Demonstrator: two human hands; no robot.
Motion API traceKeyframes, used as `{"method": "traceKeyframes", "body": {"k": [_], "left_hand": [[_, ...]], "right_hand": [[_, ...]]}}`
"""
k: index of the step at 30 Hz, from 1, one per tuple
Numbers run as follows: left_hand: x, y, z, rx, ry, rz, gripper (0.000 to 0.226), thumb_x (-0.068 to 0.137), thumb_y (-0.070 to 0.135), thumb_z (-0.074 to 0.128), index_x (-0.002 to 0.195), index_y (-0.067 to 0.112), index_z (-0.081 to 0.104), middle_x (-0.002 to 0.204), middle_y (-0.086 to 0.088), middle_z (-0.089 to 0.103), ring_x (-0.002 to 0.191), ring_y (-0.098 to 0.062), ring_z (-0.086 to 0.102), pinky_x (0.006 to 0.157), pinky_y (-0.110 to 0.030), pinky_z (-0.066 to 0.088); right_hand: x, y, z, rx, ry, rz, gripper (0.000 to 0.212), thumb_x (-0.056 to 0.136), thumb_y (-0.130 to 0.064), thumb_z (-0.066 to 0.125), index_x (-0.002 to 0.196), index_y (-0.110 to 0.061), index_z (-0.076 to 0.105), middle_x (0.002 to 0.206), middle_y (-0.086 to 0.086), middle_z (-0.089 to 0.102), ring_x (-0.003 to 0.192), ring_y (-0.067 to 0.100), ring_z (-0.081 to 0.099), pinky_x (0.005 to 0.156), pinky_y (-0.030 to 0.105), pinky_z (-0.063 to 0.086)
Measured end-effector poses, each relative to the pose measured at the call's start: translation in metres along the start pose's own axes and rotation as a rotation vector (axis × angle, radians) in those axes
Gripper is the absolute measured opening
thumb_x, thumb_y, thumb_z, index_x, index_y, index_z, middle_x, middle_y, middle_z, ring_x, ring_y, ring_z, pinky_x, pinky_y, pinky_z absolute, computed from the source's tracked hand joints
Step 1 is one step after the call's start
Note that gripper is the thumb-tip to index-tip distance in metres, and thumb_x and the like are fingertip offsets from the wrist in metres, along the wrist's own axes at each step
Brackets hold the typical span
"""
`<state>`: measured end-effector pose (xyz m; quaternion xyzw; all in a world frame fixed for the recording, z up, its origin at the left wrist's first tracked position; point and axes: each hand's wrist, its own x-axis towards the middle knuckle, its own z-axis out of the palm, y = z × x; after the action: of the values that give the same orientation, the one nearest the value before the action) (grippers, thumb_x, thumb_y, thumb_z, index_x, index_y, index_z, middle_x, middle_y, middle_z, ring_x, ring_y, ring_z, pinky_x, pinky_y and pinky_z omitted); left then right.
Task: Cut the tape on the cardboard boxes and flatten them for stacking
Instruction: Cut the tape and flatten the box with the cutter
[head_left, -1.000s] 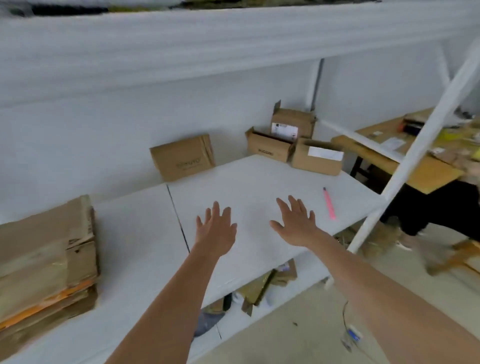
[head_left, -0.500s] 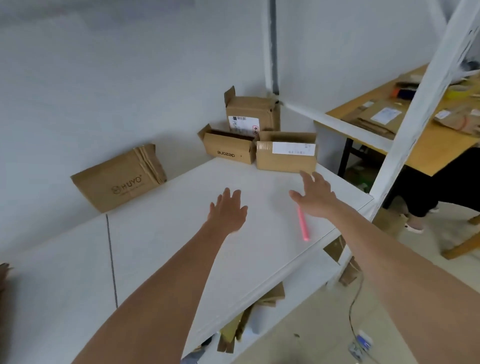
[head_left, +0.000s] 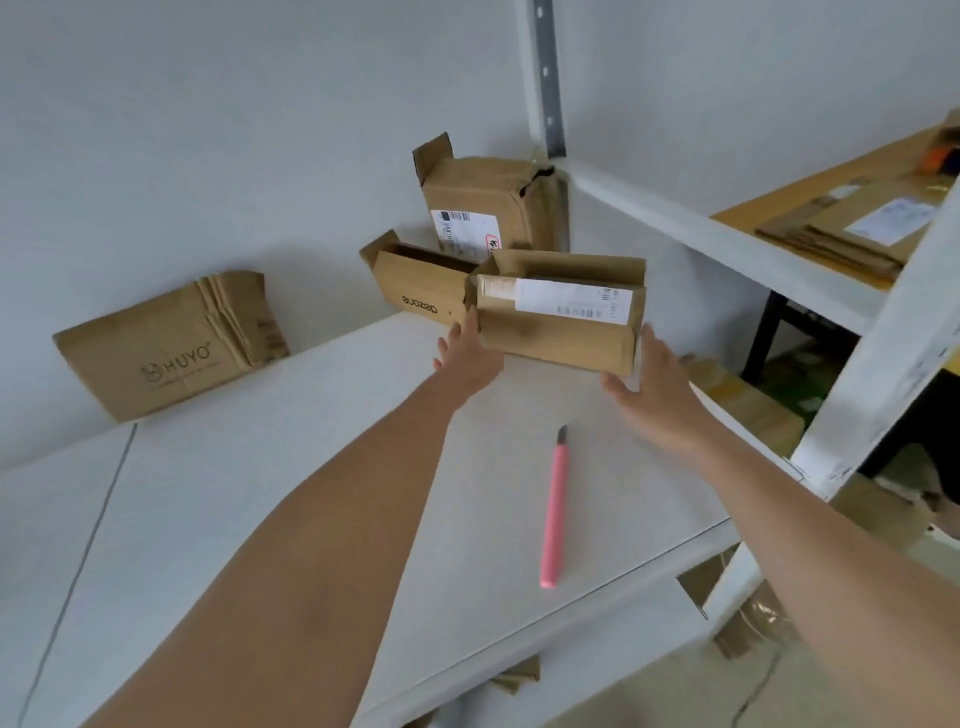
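Step in hand: both hands are closing in on the labelled box (head_left: 558, 317) at the far right of the white tabletop (head_left: 260, 493), apparently to draw it near for cutting.
Left hand (head_left: 467, 353): released, fingers straight, touching the box's left end.
Right hand (head_left: 657, 395): released, fingers straight, lying just beside the box's near right corner; contact cannot be told.
Box: sitting upright, top flaps open, pressing against the open box (head_left: 415, 291) to its left, with a taller box (head_left: 488, 208) behind.
Cutter: the pink utility knife (head_left: 553, 512) is lying near, between the forearms, blade tip showing.
Doing it well: squeeze both ends evenly, lift rather than drag so neighbours are not disturbed, and set it down clear of the blade.
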<state>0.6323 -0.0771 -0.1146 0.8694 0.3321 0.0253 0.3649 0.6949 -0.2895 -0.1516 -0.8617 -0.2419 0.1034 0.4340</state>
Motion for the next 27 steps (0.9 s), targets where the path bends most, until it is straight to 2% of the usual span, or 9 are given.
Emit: {"method": "traceKeyframes", "body": {"k": [2,5,8,12,16,18,20,24,27], "left_hand": [[-0.004,-0.001,0.000,-0.202,-0.032,-0.029,0.091,0.087,-0.002,0.053,0.156,0.034,0.004,0.162,-0.003,0.008,0.146,-0.031,0.013,0.116,-0.051,0.025],[-0.033,-0.009,-0.015,-0.466,-0.059,-0.029,0.092,0.086,-0.008,0.050,0.152,0.041,0.008,0.157,0.000,0.014,0.119,-0.018,0.041,0.090,-0.032,0.043],[-0.075,-0.015,-0.041,-0.561,0.021,-0.017,0.083,0.086,-0.008,0.052,0.147,0.037,0.020,0.156,0.004,0.020,0.113,-0.014,0.043,0.087,-0.027,0.043],[-0.135,-0.026,-0.072,-0.648,0.095,-0.044,0.071,0.087,-0.004,0.057,0.142,0.032,0.029,0.140,0.000,0.043,0.118,-0.018,0.046,0.084,-0.023,0.040],[-0.201,-0.045,-0.105,-0.728,0.223,-0.203,0.061,0.091,0.005,0.060,0.143,0.028,0.037,0.129,0.002,0.053,0.110,-0.013,0.051,0.092,-0.030,0.031],[-0.224,-0.060,-0.120,-0.751,0.299,-0.271,0.049,0.091,0.013,0.063,0.135,0.023,0.045,0.127,0.000,0.057,0.115,-0.018,0.051,0.094,-0.031,0.031],[-0.244,-0.073,-0.136,-0.762,0.365,-0.283,0.035,0.090,0.019,0.065,0.123,0.018,0.056,0.123,-0.001,0.060,0.117,-0.019,0.052,0.096,-0.030,0.033],[-0.267,-0.099,-0.162,-0.811,0.422,-0.268,0.026,0.089,0.021,0.068,0.115,0.020,0.064,0.109,0.003,0.064,0.100,-0.012,0.059,0.092,-0.028,0.040],[-0.274,-0.119,-0.177,-0.687,0.487,-0.304,0.040,0.086,0.033,0.074,0.122,0.022,0.061,0.115,0.008,0.061,0.097,-0.006,0.060,0.076,-0.017,0.043]], "right_hand": [[-0.001,0.002,-0.004,0.039,-0.060,-0.078,0.077,0.097,-0.030,0.057,0.157,-0.017,0.009,0.154,0.009,0.029,0.144,0.029,0.027,0.116,0.049,0.029],[-0.014,-0.013,-0.014,0.119,-0.074,-0.198,0.074,0.096,-0.022,0.059,0.155,-0.017,0.015,0.151,0.008,0.035,0.142,0.023,0.032,0.116,0.048,0.030],[-0.040,-0.043,-0.029,0.196,-0.125,-0.277,0.072,0.096,-0.023,0.059,0.155,-0.019,0.017,0.155,0.004,0.031,0.145,0.017,0.027,0.118,0.045,0.028],[-0.072,-0.077,-0.033,0.271,-0.216,-0.305,0.080,0.089,-0.023,0.070,0.152,-0.024,0.022,0.149,-0.004,0.036,0.138,0.007,0.033,0.111,0.021,0.033],[-0.102,-0.118,-0.025,0.287,-0.232,-0.224,0.090,0.087,-0.019,0.073,0.155,-0.030,0.015,0.140,-0.003,0.039,0.122,0.007,0.043,0.098,0.027,0.047],[-0.112,-0.135,-0.016,0.251,-0.214,-0.231,0.078,0.091,-0.025,0.068,0.154,-0.032,0.021,0.129,-0.001,0.043,0.107,0.006,0.045,0.085,0.021,0.046],[-0.117,-0.148,-0.008,0.193,-0.217,-0.244,0.054,0.097,-0.037,0.058,0.146,-0.033,0.038,0.120,0.003,0.049,0.108,0.014,0.051,0.084,0.023,0.045],[-0.133,-0.173,0.011,0.234,-0.472,-0.172,0.064,0.081,-0.054,0.070,0.138,-0.034,0.047,0.119,-0.005,0.043,0.111,0.004,0.046,0.095,0.022,0.044],[-0.150,-0.184,0.033,0.305,-0.612,-0.115,0.058,0.076,-0.039,0.083,0.126,-0.029,0.055,0.115,-0.009,0.054,0.098,0.001,0.060,0.080,0.019,0.056]]}}
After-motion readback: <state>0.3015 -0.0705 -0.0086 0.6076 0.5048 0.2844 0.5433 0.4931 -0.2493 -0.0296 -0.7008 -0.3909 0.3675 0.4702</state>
